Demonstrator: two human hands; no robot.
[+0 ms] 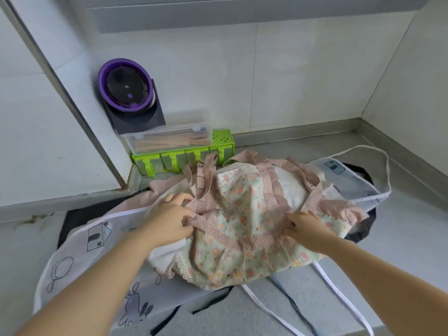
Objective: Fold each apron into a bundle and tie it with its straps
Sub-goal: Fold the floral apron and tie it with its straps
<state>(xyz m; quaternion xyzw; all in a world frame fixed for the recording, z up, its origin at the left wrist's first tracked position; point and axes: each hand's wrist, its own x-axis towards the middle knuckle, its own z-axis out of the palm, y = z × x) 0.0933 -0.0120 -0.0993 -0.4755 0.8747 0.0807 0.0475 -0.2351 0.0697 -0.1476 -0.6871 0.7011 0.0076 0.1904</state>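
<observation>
A floral apron point(240, 214) with pink dotted trim lies crumpled on top of a heap on the counter. My left hand point(169, 219) pinches its pink dotted edge at the left side. My right hand point(306, 229) grips the pink trim at the right side. One pink strap point(209, 170) loops up at the back. Under it lies a translucent white apron point(97, 243) printed with line drawings, its white straps point(339, 294) trailing toward the front edge. A black apron point(72, 219) lies at the bottom, mostly hidden.
A green container rack point(184, 158) stands against the back wall with a clear box of sticks point(169, 139) on it. A purple and black device point(128, 93) sits above that. Grey counter point(400, 226) extends right toward a corner wall.
</observation>
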